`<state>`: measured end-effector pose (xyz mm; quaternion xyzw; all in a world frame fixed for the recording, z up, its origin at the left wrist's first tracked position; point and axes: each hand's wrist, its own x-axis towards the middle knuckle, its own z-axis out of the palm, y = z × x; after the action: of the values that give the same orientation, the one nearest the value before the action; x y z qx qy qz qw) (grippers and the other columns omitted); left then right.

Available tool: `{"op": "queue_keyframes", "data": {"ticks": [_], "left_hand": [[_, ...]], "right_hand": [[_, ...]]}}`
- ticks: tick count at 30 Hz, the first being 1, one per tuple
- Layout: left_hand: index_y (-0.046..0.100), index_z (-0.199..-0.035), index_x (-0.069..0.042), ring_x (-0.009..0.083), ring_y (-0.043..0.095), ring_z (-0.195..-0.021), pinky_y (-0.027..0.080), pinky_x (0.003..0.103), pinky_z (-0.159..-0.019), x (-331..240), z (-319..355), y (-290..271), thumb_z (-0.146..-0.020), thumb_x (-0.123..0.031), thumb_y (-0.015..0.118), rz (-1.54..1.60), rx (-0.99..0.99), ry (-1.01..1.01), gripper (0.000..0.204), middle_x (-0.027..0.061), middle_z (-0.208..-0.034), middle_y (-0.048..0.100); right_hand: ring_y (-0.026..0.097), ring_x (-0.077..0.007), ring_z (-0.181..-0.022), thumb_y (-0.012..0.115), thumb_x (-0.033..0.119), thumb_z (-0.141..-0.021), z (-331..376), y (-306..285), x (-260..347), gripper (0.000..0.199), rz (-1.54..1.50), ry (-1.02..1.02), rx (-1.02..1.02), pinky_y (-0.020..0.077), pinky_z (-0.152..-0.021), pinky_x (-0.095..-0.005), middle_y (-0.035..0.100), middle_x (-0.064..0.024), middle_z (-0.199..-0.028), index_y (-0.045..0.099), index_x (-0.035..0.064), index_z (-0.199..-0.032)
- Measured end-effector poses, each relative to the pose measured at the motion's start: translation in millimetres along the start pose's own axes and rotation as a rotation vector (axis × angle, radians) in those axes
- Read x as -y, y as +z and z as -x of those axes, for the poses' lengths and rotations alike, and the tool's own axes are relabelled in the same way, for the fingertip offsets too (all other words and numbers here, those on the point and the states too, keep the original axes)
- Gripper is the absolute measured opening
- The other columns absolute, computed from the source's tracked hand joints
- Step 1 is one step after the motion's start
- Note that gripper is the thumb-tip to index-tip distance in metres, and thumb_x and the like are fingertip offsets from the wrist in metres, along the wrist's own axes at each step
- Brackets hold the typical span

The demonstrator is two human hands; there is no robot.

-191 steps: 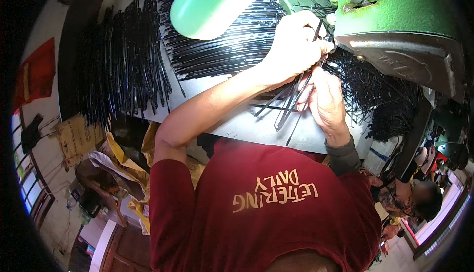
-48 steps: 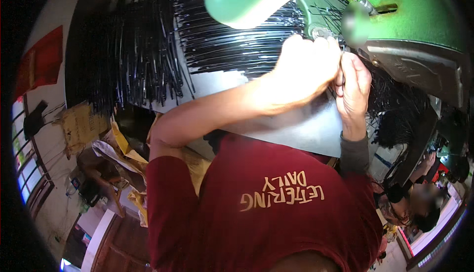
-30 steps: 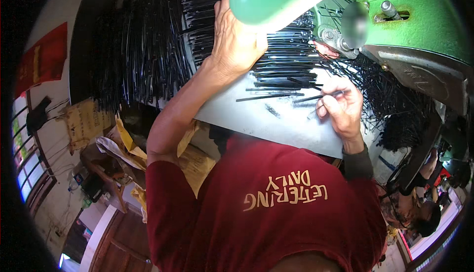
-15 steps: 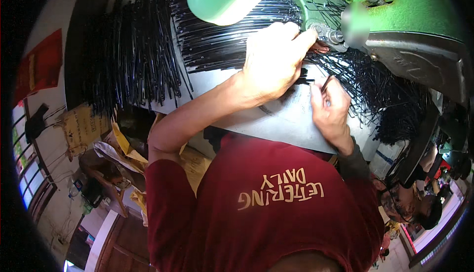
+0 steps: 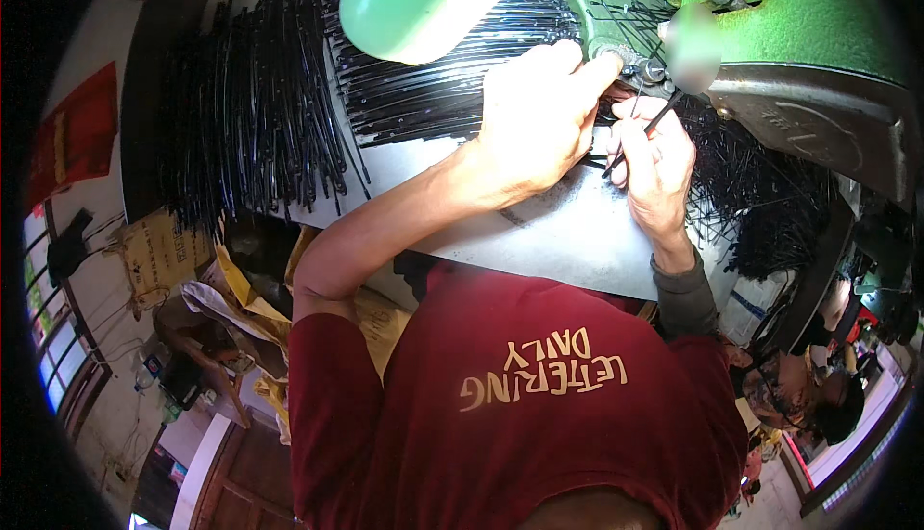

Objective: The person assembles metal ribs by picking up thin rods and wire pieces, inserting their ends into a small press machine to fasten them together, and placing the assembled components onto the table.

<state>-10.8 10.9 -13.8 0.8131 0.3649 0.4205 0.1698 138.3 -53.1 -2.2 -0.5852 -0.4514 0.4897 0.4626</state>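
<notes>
Working at grey tabletop (image 5: 563,236), cluttered rm (image 5: 111,352), you pinch black rod (image 5: 663,113), R hand (image 5: 658,162), axis slanting far-right, L hand (image 5: 532,121) grip unclear.

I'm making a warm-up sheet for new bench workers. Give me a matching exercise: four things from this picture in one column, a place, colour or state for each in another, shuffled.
1. Right hand
2. Machine
3. Shirt
4. Left hand

A. Dark red
B. At the end of a bare forearm
C. Holding a slim black rod
D. Green, upper right

Pairs: 1-C, 2-D, 3-A, 4-B
</notes>
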Motion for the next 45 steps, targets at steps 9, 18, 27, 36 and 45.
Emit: {"op": "queue_keyframes", "data": {"ticks": [9, 18, 27, 36, 45], "left_hand": [[0.062, -0.092, -0.010, 0.0191, 0.048, -0.056, 0.039, 0.031, -0.047, -5.6, -9.1, 10.6, -0.074, -0.007, 0.064, -0.100, -0.040, 0.069, 0.019, 0.0044, -0.064, 0.043], [0.062, -0.091, -0.010, 0.0201, 0.051, -0.062, 0.043, 0.031, -0.052, -1.4, -9.8, 14.2, -0.068, -0.005, 0.062, -0.098, -0.038, 0.097, 0.025, 0.0053, -0.070, 0.048], [0.061, -0.097, -0.009, 0.0203, 0.049, -0.060, 0.041, 0.031, -0.050, -0.7, -11.2, 8.6, -0.063, -0.003, 0.062, -0.047, -0.013, 0.128, 0.034, 0.0055, -0.071, 0.048], [0.059, -0.098, -0.007, 0.0207, 0.050, -0.060, 0.041, 0.031, -0.050, -4.1, -13.4, 1.4, -0.067, -0.009, 0.062, -0.079, 0.029, 0.153, 0.032, 0.0059, -0.073, 0.048], [0.052, -0.105, 0.005, 0.0248, 0.056, -0.063, 0.047, 0.033, -0.051, -11.8, -3.4, -10.9, -0.075, -0.009, 0.057, -0.202, 0.349, 0.125, 0.034, 0.0146, -0.081, 0.055]], "right_hand": [[0.046, -0.0026, -0.049, 0.048, 0.008, -0.092, -2.2, -11.0, -7.1, 0.010, -0.089, -0.037, -0.012, 0.0388, -0.043, -0.0151, 0.055, -0.0028, -0.068, 0.053, 0.0009, -0.096], [0.045, -0.0021, -0.049, 0.047, 0.008, -0.092, -5.9, -12.7, -12.5, 0.010, -0.027, -0.059, -0.044, 0.0376, -0.043, -0.0152, 0.054, -0.0019, -0.067, 0.053, 0.0017, -0.096], [0.045, -0.0024, -0.048, 0.046, 0.007, -0.092, -7.1, -15.2, -19.4, 0.010, -0.039, -0.109, -0.037, 0.0366, -0.043, -0.0153, 0.055, -0.0027, -0.068, 0.052, 0.0013, -0.097], [0.043, -0.0025, -0.045, 0.046, 0.005, -0.091, -6.7, -10.1, -16.0, 0.010, -0.075, -0.083, -0.068, 0.0352, -0.042, -0.0154, 0.054, -0.0013, -0.066, 0.053, 0.0006, -0.096], [0.058, -0.0124, -0.053, 0.045, 0.016, -0.096, -0.3, -8.8, -14.7, 0.017, -0.432, 0.096, -0.005, 0.0488, -0.049, -0.0230, 0.057, -0.0062, -0.076, 0.052, 0.0002, -0.095]]}}
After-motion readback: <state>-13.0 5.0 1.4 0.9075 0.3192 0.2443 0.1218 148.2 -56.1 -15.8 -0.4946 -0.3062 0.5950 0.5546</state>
